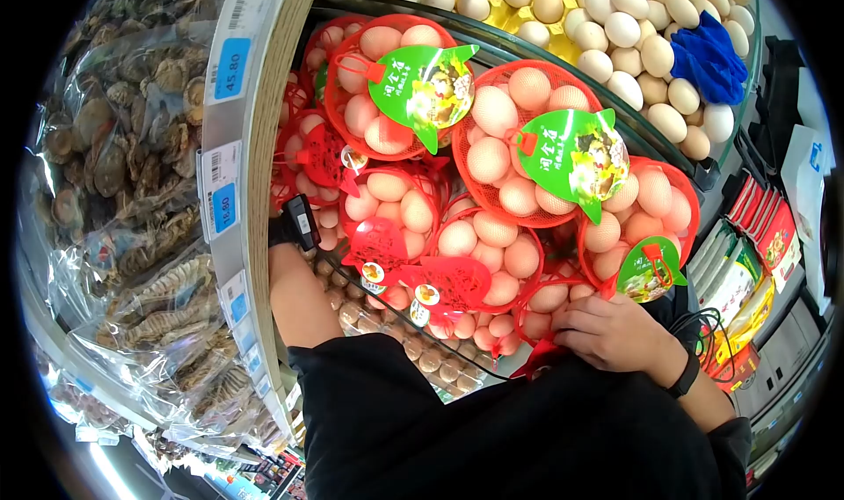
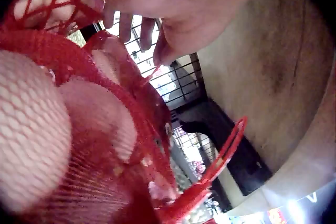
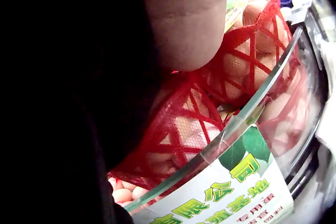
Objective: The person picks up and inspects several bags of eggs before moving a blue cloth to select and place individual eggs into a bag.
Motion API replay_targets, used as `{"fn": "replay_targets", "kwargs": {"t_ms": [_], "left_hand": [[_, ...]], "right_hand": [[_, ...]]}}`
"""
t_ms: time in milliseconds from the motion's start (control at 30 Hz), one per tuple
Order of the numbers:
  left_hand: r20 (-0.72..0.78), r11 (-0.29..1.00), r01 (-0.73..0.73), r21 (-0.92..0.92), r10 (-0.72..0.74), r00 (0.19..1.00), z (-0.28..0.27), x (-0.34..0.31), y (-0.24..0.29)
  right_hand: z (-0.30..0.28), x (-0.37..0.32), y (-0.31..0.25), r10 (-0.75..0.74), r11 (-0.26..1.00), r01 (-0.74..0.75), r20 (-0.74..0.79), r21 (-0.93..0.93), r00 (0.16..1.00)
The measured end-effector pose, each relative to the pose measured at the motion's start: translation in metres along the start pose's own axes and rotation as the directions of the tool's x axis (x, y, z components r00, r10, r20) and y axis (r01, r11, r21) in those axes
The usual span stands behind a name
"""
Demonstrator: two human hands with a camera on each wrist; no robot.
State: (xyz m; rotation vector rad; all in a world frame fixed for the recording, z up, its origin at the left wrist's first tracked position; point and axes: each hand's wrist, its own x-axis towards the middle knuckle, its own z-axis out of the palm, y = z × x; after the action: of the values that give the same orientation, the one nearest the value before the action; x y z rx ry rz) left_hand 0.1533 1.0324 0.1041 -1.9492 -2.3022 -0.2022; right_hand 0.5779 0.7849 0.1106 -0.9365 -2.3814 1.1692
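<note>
My left forearm reaches in beside the shelf edge, and its hand is hidden in the head view. In the left wrist view the left hand [image 2: 178,6] hangs with loosely bent fingers beside red mesh bags of eggs [image 2: 94,113]. A red loop [image 2: 226,153] sticks up from the nearest bag. Over at the right, my right hand [image 1: 611,333] has its fingers curled at a red mesh bag of eggs [image 1: 547,299]. The right wrist view shows that net [image 3: 184,124] gathered below a finger [image 3: 191,29]; the other fingers are hidden there.
More net bags [image 1: 527,139] with green labels fill the glass-sided bin. A shelf [image 1: 251,148] with price tags and bagged dried goods [image 1: 132,148] stands left. Loose eggs [image 1: 624,25] and a blue cloth [image 1: 708,60] lie behind. A glass rim [image 3: 231,129] runs beside the right hand.
</note>
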Motion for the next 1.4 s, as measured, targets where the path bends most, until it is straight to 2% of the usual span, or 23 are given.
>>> {"fn": "replay_targets", "kwargs": {"t_ms": [633,967,1067,1200,1300,1333,1367,1400], "left_hand": [[0.030,0.968,-0.109,0.225,0.105,0.994,-0.002,0.013,-0.004],[0.129,0.952,-0.063,0.300,0.025,0.991,-0.015,0.002,0.018],[0.125,0.979,0.013,0.206,-0.039,0.991,-0.013,0.001,0.024],[0.140,0.969,-0.003,0.248,-0.033,0.990,-0.011,0.003,0.017],[0.109,0.969,-0.074,0.235,0.049,0.993,0.000,0.010,-0.009],[-0.031,0.938,-0.233,0.257,0.249,0.968,0.008,0.015,-0.028],[-0.167,0.876,-0.377,0.301,0.437,0.884,0.015,0.019,-0.040],[-0.169,0.877,-0.377,0.298,0.437,0.883,0.016,0.020,-0.043]], "right_hand": [[0.006,-0.006,0.002,0.005,1.000,-0.005,0.005,-0.010,1.000],[0.007,-0.006,0.003,-0.012,1.000,0.012,-0.009,-0.021,1.000],[0.006,-0.005,0.004,-0.025,0.999,0.025,-0.013,-0.031,1.000],[0.005,-0.005,0.002,-0.010,1.000,0.010,-0.003,-0.021,1.000],[0.005,-0.005,0.002,-0.005,1.000,0.005,-0.013,-0.017,1.000],[0.005,-0.005,0.002,-0.004,1.000,0.004,-0.011,-0.021,1.000],[0.005,-0.005,0.002,-0.002,1.000,0.001,-0.013,-0.022,1.000],[0.006,-0.006,0.003,-0.009,1.000,0.009,-0.018,-0.028,1.000]]}}
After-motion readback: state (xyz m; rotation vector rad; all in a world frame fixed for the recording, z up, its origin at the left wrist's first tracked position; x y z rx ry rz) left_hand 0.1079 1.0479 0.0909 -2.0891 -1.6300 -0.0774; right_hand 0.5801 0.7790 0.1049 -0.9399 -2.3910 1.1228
